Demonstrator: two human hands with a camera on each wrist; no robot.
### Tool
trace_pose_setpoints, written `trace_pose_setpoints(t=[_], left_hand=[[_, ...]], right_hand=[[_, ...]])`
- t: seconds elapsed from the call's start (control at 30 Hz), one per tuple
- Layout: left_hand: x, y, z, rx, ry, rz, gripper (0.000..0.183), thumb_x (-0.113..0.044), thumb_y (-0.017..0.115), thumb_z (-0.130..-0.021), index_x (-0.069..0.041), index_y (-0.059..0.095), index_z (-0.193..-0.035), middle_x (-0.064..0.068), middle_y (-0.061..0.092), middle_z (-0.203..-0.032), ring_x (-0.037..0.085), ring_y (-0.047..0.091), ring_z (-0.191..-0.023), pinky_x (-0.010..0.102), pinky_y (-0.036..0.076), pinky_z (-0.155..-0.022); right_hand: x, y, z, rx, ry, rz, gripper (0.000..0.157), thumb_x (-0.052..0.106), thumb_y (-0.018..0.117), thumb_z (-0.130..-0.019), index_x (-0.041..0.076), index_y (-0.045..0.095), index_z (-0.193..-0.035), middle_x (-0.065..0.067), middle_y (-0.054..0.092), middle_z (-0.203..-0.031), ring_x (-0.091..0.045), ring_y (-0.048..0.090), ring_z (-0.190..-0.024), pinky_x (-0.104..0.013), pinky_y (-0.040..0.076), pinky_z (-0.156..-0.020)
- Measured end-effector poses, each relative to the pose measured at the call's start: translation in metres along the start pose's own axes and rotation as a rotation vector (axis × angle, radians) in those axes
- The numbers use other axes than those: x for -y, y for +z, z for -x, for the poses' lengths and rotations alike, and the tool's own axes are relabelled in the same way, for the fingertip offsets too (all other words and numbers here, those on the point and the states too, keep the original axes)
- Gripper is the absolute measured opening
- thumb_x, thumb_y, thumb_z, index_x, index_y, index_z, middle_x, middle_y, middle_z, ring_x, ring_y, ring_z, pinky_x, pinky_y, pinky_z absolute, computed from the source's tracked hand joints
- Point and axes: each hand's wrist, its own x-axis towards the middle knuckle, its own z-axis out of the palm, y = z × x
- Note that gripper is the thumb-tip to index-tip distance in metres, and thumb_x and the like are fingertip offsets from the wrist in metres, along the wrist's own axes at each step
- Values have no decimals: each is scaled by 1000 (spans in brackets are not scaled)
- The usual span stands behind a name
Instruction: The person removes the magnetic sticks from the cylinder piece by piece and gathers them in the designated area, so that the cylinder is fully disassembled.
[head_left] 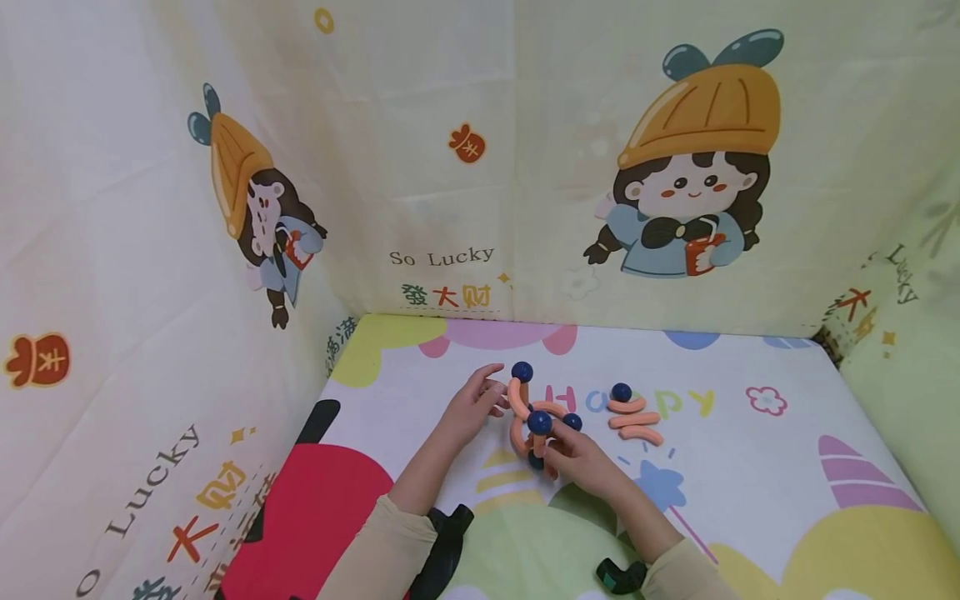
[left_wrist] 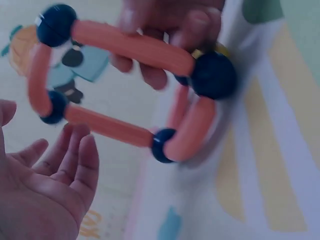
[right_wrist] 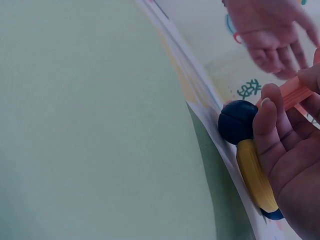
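A ball-and-rod toy frame point(left_wrist: 132, 47) of curved orange rods joined by dark blue balls is held up above the mat. My right hand point(head_left: 581, 458) grips one of its orange rods, fingers wrapped behind it in the left wrist view. A yellow rod point(right_wrist: 256, 175) hangs from a blue ball point(right_wrist: 237, 122) beside those fingers in the right wrist view. On the frame's other side is my left hand point(head_left: 468, 408), palm toward it with loosely spread fingers. Its fingertips come close under a lower orange rod point(left_wrist: 107, 126) in the left wrist view.
Right of the hands lie several loose curved orange rods point(head_left: 633, 421) and a blue ball point(head_left: 621, 392). Black curved objects lie near each forearm, one by the left sleeve point(head_left: 444, 550) and one by the right point(head_left: 621, 575). Printed cloth walls point(head_left: 555, 167) enclose the patterned mat point(head_left: 765, 450).
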Motion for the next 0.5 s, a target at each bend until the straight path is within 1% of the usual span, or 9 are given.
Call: trace_pose_setpoints(t=[0.03,0.1,0.17,0.23,0.37,0.5], left_hand=[[-5,-1,3,25,9,-6,50,-38,51,-103,-27,38,-150,10,66,-113,36,66,-102,48,55,-89],[-13,-3,8,68,13,-26,55,-43,52,-101,-33,32,-151,8,67,-112,32,67,-100,46,56,-87],[-17,-2,12,100,6,-44,59,-45,54,-100,-38,28,-152,5,67,-111,29,68,-97,45,55,-87],[-20,-1,13,119,-6,-54,63,-45,56,-99,-39,25,-153,3,68,-108,28,69,-94,47,55,-87],[-20,3,13,143,-7,-51,70,-42,60,-97,-34,22,-156,4,68,-101,31,69,-94,48,55,-86],[-19,5,12,140,-6,-42,75,-39,65,-95,-32,22,-157,4,68,-94,32,69,-94,44,57,-84]], right_hand=[[0,0,0,0,9,-1,18,27,53,-103,20,57,-119,-16,63,-93,-20,62,-69,-30,52,-62],[0,1,0,1,8,-8,17,27,53,-103,19,58,-118,-18,64,-101,-20,62,-70,-31,52,-62],[0,1,0,-2,16,-18,17,27,53,-103,20,58,-118,-19,64,-102,-19,62,-70,-31,52,-62],[0,1,0,-3,13,-20,17,27,53,-103,20,57,-118,-18,64,-104,-19,61,-70,-32,52,-62],[-1,1,-1,1,-4,-18,19,28,51,-104,18,57,-119,-19,62,-102,-19,61,-70,-32,52,-62],[0,1,-1,8,-13,-13,21,30,49,-105,18,56,-120,-17,64,-103,-21,61,-71,-34,54,-66]])
